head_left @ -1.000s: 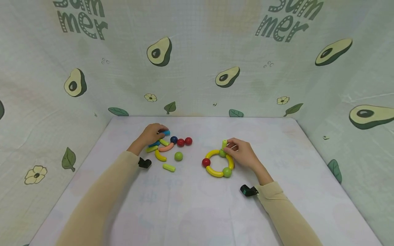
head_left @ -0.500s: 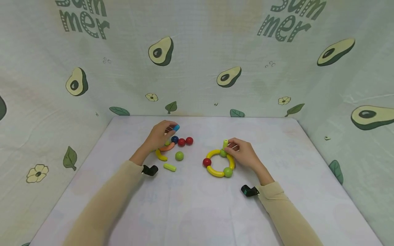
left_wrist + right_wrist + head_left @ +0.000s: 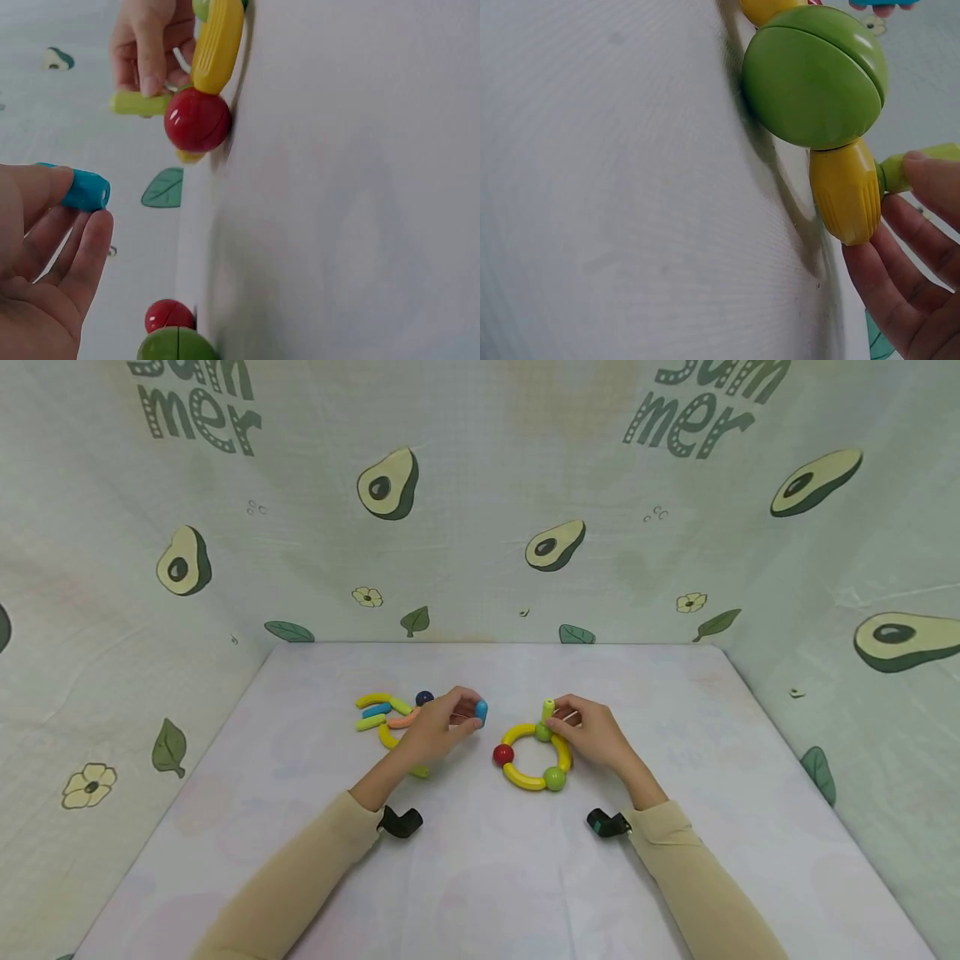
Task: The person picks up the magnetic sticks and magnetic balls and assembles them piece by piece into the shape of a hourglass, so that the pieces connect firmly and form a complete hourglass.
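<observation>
My left hand [image 3: 437, 725] pinches a short blue stick [image 3: 482, 713] between thumb and fingertips, in the air left of a ring of toy pieces. The ring lies on the table, made of yellow curved pieces [image 3: 523, 779], green balls [image 3: 554, 778] and a red ball [image 3: 503, 755]. At the ring's far side my right hand [image 3: 594, 733] pinches a light green stick [image 3: 548, 710], which stands upright on a green ball [image 3: 542, 733]. In the left wrist view the blue stick [image 3: 88, 191] is apart from the light green stick [image 3: 139, 103].
Loose pieces lie on the table to the left: yellow curved pieces [image 3: 372, 699], a blue stick [image 3: 377, 711], a light green stick [image 3: 371, 723], an orange curved piece [image 3: 401, 721] and a dark blue ball [image 3: 424, 697]. A red ball [image 3: 169, 315] and green ball [image 3: 178, 345] appear in the left wrist view.
My left hand has picked the blue stick up from the loose pieces and carried it right, towards the ring. My right hand stays in place, holding the light green stick.
</observation>
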Demonstrator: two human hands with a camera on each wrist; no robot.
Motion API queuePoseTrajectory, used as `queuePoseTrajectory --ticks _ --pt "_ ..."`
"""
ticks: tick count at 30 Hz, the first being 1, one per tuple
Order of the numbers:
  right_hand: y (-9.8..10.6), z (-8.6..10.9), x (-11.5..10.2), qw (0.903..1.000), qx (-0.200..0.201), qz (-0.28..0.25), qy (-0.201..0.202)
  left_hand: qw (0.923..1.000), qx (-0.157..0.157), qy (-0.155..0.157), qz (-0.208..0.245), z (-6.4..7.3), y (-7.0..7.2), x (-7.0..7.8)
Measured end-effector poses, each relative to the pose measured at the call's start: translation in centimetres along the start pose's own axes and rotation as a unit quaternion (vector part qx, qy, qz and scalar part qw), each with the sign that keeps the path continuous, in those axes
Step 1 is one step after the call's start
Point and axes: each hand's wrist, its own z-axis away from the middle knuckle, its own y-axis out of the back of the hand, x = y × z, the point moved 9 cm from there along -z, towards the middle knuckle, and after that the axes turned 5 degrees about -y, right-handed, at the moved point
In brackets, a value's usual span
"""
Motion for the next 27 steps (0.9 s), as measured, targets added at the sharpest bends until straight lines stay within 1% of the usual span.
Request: queuePoseTrajectory --ticks 2,4,9,15,19,25,27 --pt "0.0 0.0 -0.1 1.0 0.0 0.0 -0.001 0.9999 -0.005 0.001 0.012 0.2 -0.9 0.2" --pt "-0.1 0.0 -0.1 1.0 0.0 0.0 -0.002 0.9997 -0.01 0.008 0.021 0.4 -1.6 0.2" --pt "-0.2 0.0 0.1 1.0 0.0 0.003 -0.005 0.999 -0.024 0.024 0.029 0.7 -3.2 0.1" --pt "-0.1 0.0 0.1 1.0 -0.001 0.002 -0.002 0.9986 -0.039 0.016 0.033 0.4 -4.5 0.7" --pt "0.0 0.1 0.0 1.0 -0.002 -0.001 0.003 0.9984 -0.046 0.018 0.028 0.4 -4.9 1.0" --pt "-0.1 0.0 0.0 1.0 -0.003 -0.002 0.004 0.9984 -0.048 0.019 0.022 0.4 -4.9 1.1" --pt "-0.2 -0.1 0.0 1.0 -0.003 -0.005 0.006 0.9984 -0.048 0.024 0.016 0.4 -4.8 1.1"
